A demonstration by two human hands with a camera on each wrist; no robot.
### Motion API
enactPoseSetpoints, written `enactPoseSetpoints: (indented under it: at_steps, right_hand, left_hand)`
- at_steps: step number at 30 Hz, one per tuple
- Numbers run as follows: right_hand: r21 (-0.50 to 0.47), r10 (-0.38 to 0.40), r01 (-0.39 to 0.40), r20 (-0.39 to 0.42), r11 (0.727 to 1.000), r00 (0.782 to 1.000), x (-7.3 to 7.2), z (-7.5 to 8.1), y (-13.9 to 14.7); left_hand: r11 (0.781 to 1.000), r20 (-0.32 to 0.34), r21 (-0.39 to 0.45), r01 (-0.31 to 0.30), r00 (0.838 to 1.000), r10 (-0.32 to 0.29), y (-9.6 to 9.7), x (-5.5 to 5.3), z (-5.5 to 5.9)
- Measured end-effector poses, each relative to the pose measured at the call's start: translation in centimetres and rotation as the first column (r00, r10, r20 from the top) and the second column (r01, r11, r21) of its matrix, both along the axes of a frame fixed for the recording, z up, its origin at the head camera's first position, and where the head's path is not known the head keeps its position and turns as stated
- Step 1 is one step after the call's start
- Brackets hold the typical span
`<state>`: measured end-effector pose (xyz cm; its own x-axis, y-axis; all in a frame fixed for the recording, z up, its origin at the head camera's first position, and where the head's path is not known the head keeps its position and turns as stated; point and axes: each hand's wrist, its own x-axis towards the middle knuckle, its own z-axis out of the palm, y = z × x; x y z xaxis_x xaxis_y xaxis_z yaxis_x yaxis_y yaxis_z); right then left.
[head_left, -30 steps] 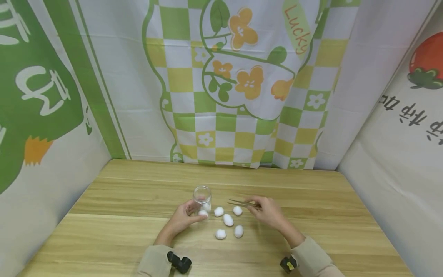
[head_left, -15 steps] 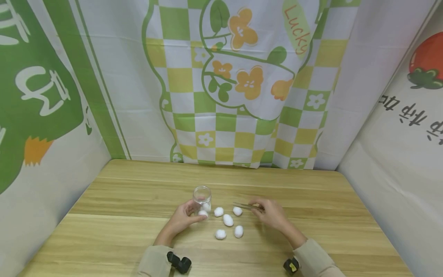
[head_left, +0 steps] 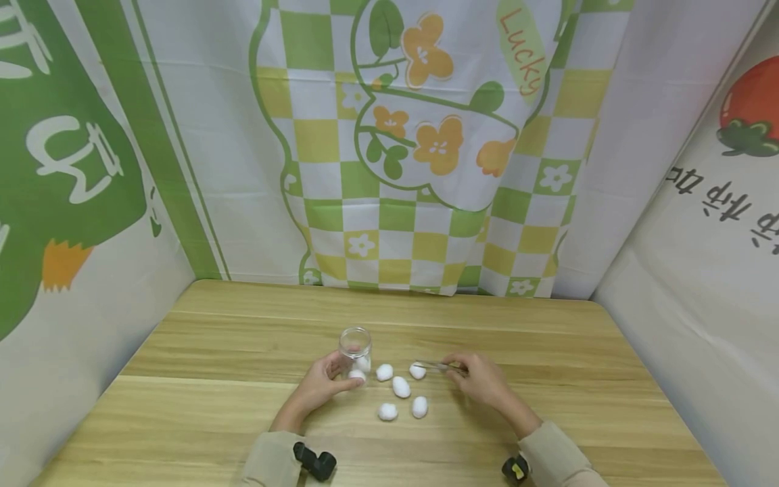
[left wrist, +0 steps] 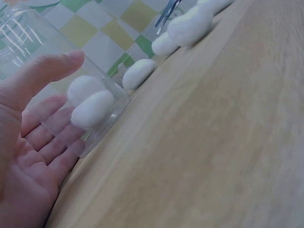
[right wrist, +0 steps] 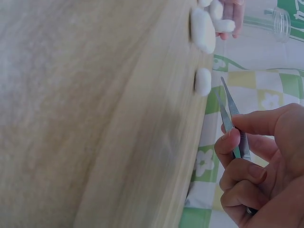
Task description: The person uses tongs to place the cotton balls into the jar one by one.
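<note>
My left hand (head_left: 319,387) holds a clear, lidless jar (head_left: 356,341) upright on the table, thumb on the near side and fingers around the back. Inside it, white cotton balls (left wrist: 92,109) lie at the bottom. With thumb and fingers, my right hand (head_left: 479,380) grips metal tweezers (head_left: 439,366), pointed left. Their tips, slightly apart in the right wrist view, are right by the far-right cotton ball (head_left: 417,371) and overlap it in the head view. Several more cotton balls lie loose between the hands, one (head_left: 401,387) in the middle of the group.
The wooden table (head_left: 243,338) runs back to a hanging green-and-yellow checked cloth (head_left: 395,223). Printed cloth also closes off the left and right sides. Two loose cotton balls, one at front left (head_left: 387,412) and one at front right (head_left: 420,406), lie nearest the person.
My right hand has shifted slightly right and toward the person, bringing the tweezers' tips from beyond the far-right cotton ball down over it. The left hand and the jar have stayed put.
</note>
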<state>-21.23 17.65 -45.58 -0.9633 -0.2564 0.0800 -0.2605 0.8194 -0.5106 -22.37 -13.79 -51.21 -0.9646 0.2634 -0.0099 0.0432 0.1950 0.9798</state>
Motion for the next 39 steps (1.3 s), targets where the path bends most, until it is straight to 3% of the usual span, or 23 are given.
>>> enactPoseSetpoints:
  at_steps: [22,39]
  right_hand:
    - [0.014,-0.023,0.022,0.075,1.000,0.997,-0.2,-0.9,0.0]
    - [0.088,-0.033,0.033,0.001,0.996,0.999,0.1,-1.2,-0.5]
  left_hand:
    - [1.000,-0.007,-0.016,0.006,1.000,-0.006,0.0,0.2,0.4]
    - [1.000,-0.021,-0.015,0.014,1.000,-0.014,-0.1,0.1,0.2]
